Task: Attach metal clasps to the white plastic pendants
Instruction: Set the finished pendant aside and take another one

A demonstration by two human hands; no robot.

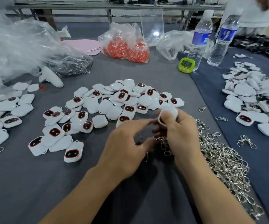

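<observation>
My right hand (181, 135) grips a white plastic pendant (169, 113) between thumb and fingers, raised just above the table. A metal clasp (162, 141) dangles below that hand. My left hand (127, 143) reaches in from the left with its fingertips meeting the pendant's lower edge; motion blur hides whether it pinches anything. A heap of loose white pendants (114, 102), several with dark red-rimmed windows, lies beyond my hands. A long pile of silver clasps (224, 159) runs along the right side of my right forearm.
Pendants with clasps lie at the left (0, 120); more are heaped at the right (251, 97). A bag of orange pieces (125, 47), a green timer (186, 65), two water bottles (198, 42), clear bags (17, 50) and a white controller (50, 77) sit farther back.
</observation>
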